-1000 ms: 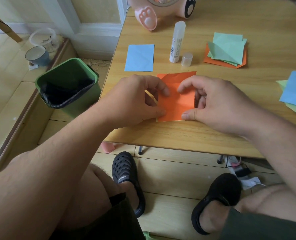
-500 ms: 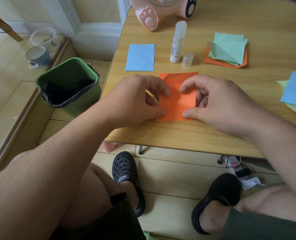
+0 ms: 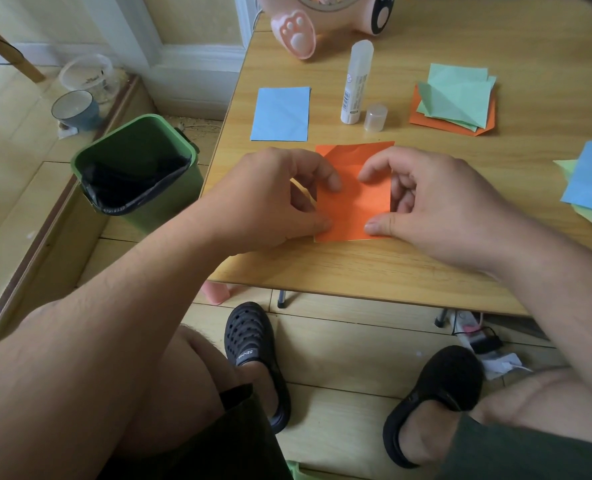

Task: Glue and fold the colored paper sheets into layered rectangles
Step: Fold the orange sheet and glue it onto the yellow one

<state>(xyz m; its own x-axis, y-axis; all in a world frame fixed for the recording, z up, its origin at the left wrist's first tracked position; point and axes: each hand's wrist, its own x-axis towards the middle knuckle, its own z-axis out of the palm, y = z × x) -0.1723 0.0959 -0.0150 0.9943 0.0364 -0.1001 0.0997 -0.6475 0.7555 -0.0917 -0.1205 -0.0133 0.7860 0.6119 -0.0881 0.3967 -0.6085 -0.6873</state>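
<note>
An orange paper sheet point(image 3: 356, 206) lies on the wooden table point(image 3: 374, 271) near its front edge, with its near part folded up over the rest. My left hand point(image 3: 273, 199) holds the sheet's left side, curled index finger and thumb on the paper. My right hand point(image 3: 436, 202) grips the right side: thumb on the lower corner, index fingertip near the middle, other fingers curled at the right edge. A white glue stick point(image 3: 356, 83) stands uncapped behind the sheet, its clear cap point(image 3: 375, 117) beside it. A folded blue rectangle point(image 3: 281, 113) lies at the back left.
A stack of green and orange sheets point(image 3: 455, 98) lies at the back right. Blue and green sheets point(image 3: 590, 181) sit at the right edge. A pink toy point(image 3: 325, 19) stands at the back. A green bin point(image 3: 138, 168) is on the floor left of the table.
</note>
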